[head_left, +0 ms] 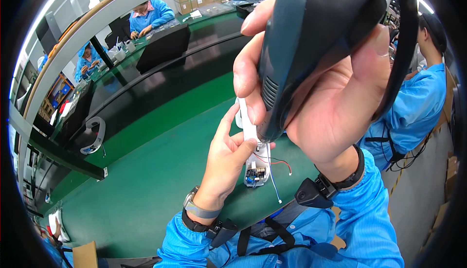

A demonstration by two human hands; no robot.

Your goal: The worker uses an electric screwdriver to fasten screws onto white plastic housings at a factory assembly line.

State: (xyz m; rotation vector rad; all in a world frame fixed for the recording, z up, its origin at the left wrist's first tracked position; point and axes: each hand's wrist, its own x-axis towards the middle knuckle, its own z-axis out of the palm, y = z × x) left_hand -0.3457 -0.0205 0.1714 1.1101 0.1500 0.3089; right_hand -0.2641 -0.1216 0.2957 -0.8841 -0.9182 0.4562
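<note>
Close to the camera, my right hand (335, 102) is wrapped round a black electric screwdriver (311, 29), its nose pointing down. The tool's lower end meets the narrow part of a white plastic housing (249, 127); its bit and any screw are too small to make out. My left hand (219, 163) grips that housing from the left, thumb across it just beside the screwdriver's nose. At the housing's near end a small circuit board (256, 173) shows uncovered. A red lead (279, 162) and a pale blue lead (275, 185) with white plugs trail off to the right.
A curved white housing (97, 134) lies by the black conveyor belt (194, 73) at left. A metal post (63, 153) crosses the green bench (131, 195). A co-worker (416, 95) sits at right; others work across the belt. A white part (57, 224) is at the lower left.
</note>
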